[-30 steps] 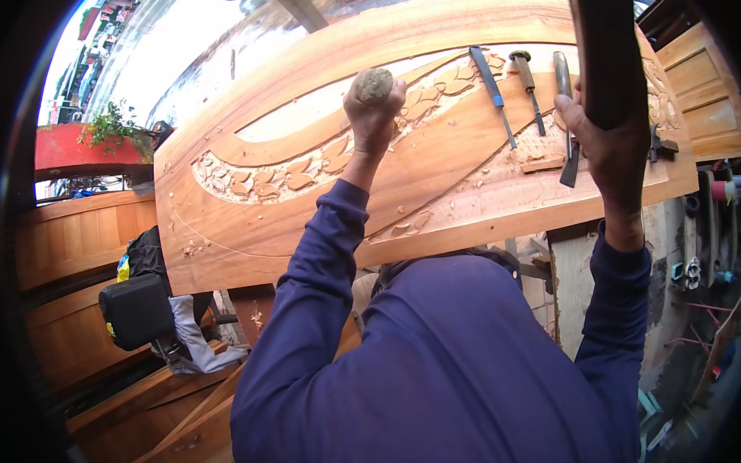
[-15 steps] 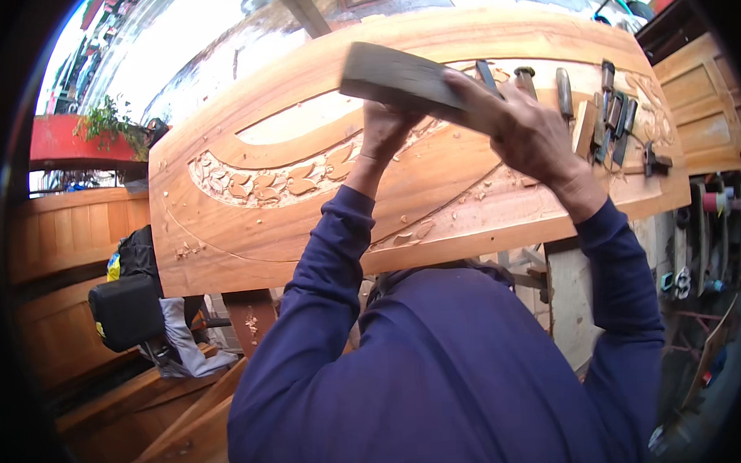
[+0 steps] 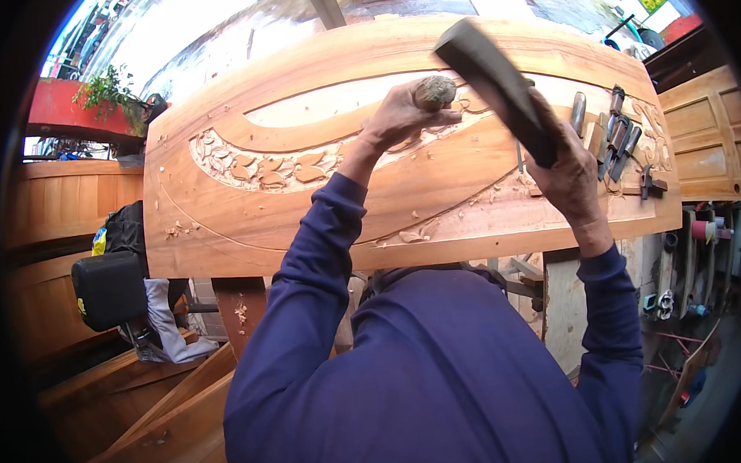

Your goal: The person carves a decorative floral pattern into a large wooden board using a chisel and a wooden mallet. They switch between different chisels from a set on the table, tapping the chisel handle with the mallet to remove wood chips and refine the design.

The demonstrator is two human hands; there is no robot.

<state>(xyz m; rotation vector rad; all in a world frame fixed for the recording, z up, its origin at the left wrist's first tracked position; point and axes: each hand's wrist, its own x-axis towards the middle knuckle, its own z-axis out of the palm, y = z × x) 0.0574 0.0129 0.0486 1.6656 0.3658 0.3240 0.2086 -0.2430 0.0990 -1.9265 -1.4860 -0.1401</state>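
My left hand [image 3: 395, 120] is closed around a chisel, whose battered wooden handle end [image 3: 435, 92] faces up; its blade is hidden below the hand. In my right hand [image 3: 571, 175] is a dark, block-shaped wooden mallet [image 3: 496, 84], tilted and slightly blurred, its far end just right of the chisel handle and apart from it. Both hands are over a large wooden panel [image 3: 248, 223]. A curved band of carved leaves and flowers [image 3: 262, 170] runs across it, ending near my left hand.
Several carving chisels [image 3: 616, 137] lie at the panel's right, beside a small dark clamp-like tool [image 3: 651, 182]. Wood shavings [image 3: 415, 232] are scattered about. A black padded seat [image 3: 109, 291] stands at left, and a panelled door [image 3: 706, 134] at far right.
The mallet has swung right and turned steeper, uncovering the chisel handle that it hid before. My right hand has moved right and down, while my left has shifted slightly right.
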